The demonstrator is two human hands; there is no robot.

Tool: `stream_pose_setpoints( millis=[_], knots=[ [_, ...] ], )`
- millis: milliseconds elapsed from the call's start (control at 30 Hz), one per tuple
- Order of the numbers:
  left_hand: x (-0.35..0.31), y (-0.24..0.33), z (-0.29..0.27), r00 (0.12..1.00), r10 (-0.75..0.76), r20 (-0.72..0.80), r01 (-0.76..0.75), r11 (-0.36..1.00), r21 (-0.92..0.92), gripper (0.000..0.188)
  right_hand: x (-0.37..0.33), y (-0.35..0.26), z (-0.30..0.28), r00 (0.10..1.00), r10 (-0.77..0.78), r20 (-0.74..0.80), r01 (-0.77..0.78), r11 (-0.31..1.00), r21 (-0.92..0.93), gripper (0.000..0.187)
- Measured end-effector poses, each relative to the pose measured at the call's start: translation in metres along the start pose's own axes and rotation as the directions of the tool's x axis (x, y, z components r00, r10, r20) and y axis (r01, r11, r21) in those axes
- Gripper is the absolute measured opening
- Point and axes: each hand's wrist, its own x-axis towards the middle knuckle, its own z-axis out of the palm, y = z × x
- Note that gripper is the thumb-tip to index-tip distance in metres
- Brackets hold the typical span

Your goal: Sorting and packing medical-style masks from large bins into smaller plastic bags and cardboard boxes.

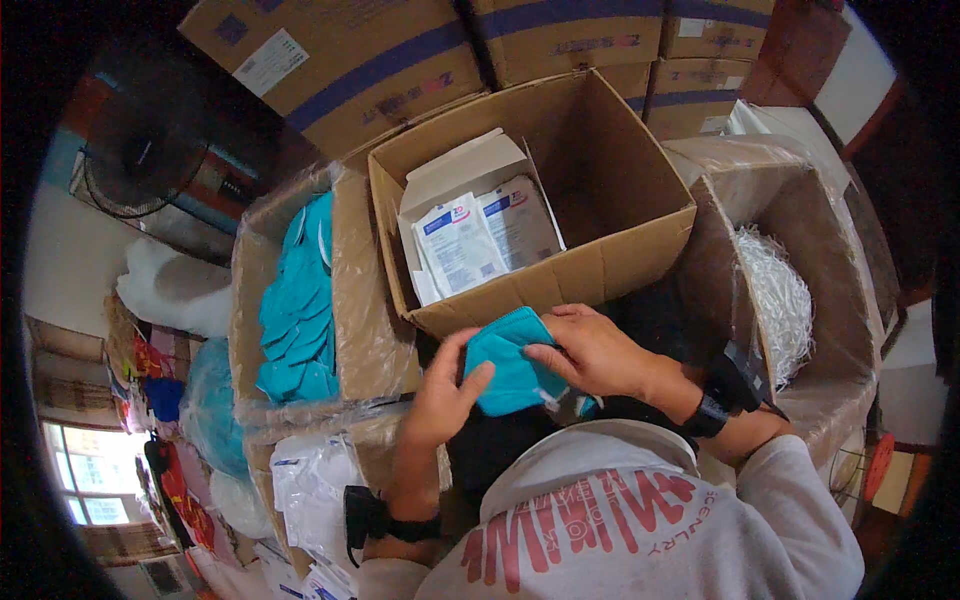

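Between my two hands is a teal folded face mask (510,360), held in front of my chest. My left hand (445,385) grips its left edge, thumb on the near face. From the other side my right hand (600,350) pinches the mask, its thumb lying across the upper right part. Something small and whitish shows at the mask's lower right corner, too unclear to name. Just beyond my hands stands an open cardboard box (560,290). Inside it, a white carton (465,170) holds several white printed packets (460,250).
To the left, a plastic-lined box (365,300) holds many teal masks (298,320). Nearer stands a box of white plastic packets (315,480). At right, another lined box (840,400) contains thin white strips (775,300). Large cartons (570,40) are stacked behind; a fan (140,165) stands far left.
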Motion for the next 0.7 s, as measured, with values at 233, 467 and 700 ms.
stream_pose_setpoints(
  millis=[233, 467, 700],
  knots=[
    [0.036, 0.047, 0.03, 0.942, 0.336, -0.019, -0.273, 0.796, 0.541, 0.024, 0.002, -0.01, 0.025, 0.974, -0.112, -0.198, 0.092, 0.99, -0.106, 0.021],
    [0.044, 0.016, 0.025, 0.978, 0.112, -0.174, -0.054, 0.95, 0.306, 0.034, -0.019, 0.001, 0.017, 0.974, 0.051, 0.222, -0.184, 0.751, 0.634, 0.024],
    [0.045, 0.013, -0.034, 0.922, 0.033, -0.386, 0.025, 0.989, 0.146, 0.037, -0.041, 0.037, -0.016, 0.827, 0.202, 0.524, -0.54, 0.545, 0.641, 0.028]
  ],
)
